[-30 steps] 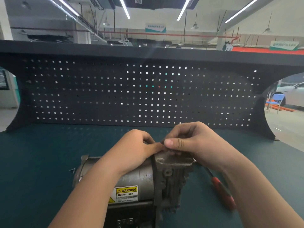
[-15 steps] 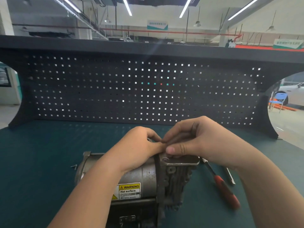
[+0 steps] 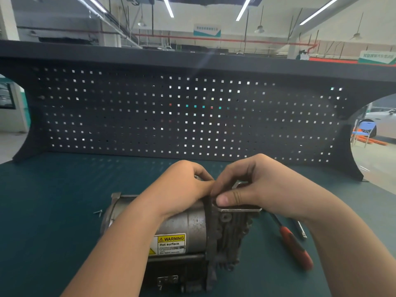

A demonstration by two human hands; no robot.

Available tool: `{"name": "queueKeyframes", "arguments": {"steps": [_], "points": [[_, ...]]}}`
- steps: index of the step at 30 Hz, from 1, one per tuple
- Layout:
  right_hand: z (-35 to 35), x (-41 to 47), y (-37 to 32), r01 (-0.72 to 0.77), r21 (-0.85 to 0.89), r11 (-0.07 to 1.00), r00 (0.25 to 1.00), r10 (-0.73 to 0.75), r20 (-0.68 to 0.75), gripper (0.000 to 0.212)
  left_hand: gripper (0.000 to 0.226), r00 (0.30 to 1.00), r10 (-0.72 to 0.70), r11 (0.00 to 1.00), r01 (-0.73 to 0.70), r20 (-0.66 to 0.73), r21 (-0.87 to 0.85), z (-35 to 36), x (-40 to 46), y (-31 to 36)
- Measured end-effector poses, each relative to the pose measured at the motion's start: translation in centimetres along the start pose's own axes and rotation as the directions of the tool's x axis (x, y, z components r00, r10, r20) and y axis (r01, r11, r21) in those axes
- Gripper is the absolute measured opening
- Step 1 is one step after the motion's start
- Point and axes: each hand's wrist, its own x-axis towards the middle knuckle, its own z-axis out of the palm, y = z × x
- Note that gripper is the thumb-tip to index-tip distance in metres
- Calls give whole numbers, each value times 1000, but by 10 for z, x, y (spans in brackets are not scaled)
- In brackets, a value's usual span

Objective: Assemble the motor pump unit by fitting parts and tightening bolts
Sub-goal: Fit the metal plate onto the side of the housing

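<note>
Head view — both hands, left hand (image 3: 184, 189) and right hand (image 3: 257, 185), grip the motor pump unit (image 3: 192, 228).

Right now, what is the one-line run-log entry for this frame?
stage: fitting flat grey metal plate on grey motor pump unit | left hand: on top | right hand: pinching plate | red-handled screwdriver: on bench, unused

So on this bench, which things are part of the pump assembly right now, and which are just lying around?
In use:
- motor pump unit
- flat metal plate on top of it
- left hand and right hand, both at the plate

Lying about:
- red-handled screwdriver
- metal tool beside it
- loose screws on the green mat
- pegboard
</note>
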Motion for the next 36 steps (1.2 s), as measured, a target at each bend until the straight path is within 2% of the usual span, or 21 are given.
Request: {"name": "queueKeyframes", "arguments": {"steps": [4,12,20,24,28,32,36], "points": [[-3,-1,0,-10,-5,1000,1000,10,24,17,21,1000,1,1000,-1,-5,-28,-1,-1,0],[-3,-3,-4,-4,-84,996,1000,5,20,17,29,1000,-11,998,11,7,-65,-2,0,-1],[3,-1,-11,-58,-223,973,996,43,-73,10,18,1000,-13,998,12,-11,-62,-2,2,-4],[8,2,-11,-70,-270,960,992,38,-119,27,18,1000,-4,998,3,-7,-61,-2,1,-3],[6,1,-11,-58,-200,978,997,47,-59,19,7,1000,-3,997,5,20,-76,-3,1,-2],[-1,-3,-10,-33,-145,989,999,38,32,3,11,1000,-19,997,19,8,-81,-2,1,-3],[2,0,-8,-46,-178,983,999,42,-24,8,17,1000,-16,998,16,-3,-65,-2,2,-4]]}}
